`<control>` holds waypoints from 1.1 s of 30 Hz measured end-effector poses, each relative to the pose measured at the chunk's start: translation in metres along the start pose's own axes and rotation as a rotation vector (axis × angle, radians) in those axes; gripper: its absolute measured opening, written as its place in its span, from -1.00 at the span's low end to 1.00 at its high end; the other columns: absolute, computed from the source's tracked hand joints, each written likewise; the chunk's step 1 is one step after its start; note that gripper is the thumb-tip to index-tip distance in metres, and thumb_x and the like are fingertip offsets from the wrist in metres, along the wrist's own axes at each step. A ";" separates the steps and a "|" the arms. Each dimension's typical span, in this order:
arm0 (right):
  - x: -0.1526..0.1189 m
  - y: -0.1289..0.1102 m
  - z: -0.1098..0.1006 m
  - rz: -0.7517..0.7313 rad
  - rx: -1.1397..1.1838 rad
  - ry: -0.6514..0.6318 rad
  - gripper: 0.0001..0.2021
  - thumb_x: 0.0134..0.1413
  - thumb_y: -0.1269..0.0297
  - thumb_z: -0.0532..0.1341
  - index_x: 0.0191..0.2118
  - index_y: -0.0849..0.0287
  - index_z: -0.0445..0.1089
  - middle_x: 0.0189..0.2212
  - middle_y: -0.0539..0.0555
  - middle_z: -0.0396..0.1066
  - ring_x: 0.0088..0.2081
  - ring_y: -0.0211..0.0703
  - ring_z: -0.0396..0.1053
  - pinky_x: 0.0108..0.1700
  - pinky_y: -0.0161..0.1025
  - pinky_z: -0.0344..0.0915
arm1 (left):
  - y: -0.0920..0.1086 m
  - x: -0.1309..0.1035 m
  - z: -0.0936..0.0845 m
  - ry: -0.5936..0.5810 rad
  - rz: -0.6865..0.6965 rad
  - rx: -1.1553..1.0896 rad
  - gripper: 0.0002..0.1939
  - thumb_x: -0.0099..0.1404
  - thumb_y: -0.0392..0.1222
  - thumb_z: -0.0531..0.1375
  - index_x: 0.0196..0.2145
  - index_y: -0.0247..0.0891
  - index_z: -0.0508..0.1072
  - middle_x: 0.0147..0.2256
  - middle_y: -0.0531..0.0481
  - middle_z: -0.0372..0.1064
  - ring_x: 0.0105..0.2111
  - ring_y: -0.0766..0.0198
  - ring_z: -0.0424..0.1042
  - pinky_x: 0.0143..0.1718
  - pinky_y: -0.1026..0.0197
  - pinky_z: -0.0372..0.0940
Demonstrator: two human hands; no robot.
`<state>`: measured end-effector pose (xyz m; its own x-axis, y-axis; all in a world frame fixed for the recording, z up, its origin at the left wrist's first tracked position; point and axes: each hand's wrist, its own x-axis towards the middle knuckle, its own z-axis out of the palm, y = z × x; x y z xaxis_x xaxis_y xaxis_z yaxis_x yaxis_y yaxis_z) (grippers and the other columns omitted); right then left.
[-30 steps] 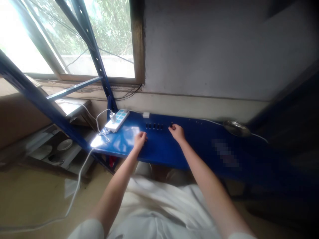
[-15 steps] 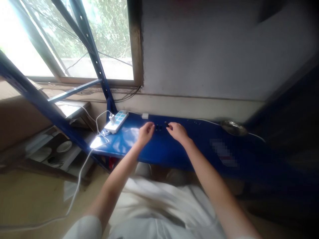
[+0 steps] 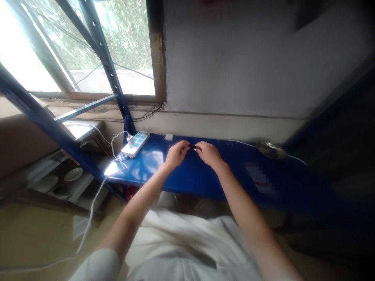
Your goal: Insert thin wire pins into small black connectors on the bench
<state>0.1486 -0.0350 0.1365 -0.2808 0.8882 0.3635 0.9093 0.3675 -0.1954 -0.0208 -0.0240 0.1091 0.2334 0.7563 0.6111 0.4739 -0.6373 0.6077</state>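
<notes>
Left hand [image 3: 176, 154] and right hand [image 3: 208, 153], fingertips pinched together on one small black part [image 3: 192, 146], above the blue metal shelf [image 3: 187, 175].

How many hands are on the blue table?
2. The left hand and right hand meet over the blue table, pinching a small black piece between their fingers. More pieces may hide behind the hands.
</notes>
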 end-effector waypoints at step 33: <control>-0.006 -0.014 0.017 0.327 1.250 0.308 -0.66 -0.19 -0.03 0.25 -0.44 0.20 0.36 -0.66 -0.05 0.30 -0.64 -0.37 0.19 -0.56 -0.35 0.17 | 0.012 -0.005 0.003 0.018 -0.171 -0.239 -0.83 0.26 -0.11 0.03 -0.30 -0.26 0.30 -0.51 0.09 0.28 -0.63 0.47 0.25 -0.54 0.39 0.19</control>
<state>0.1323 -0.0410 0.1214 0.1268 0.9464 0.2972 -0.0179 0.3017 -0.9532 -0.0136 -0.0347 0.1116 0.1512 0.8546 0.4967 0.2909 -0.5187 0.8039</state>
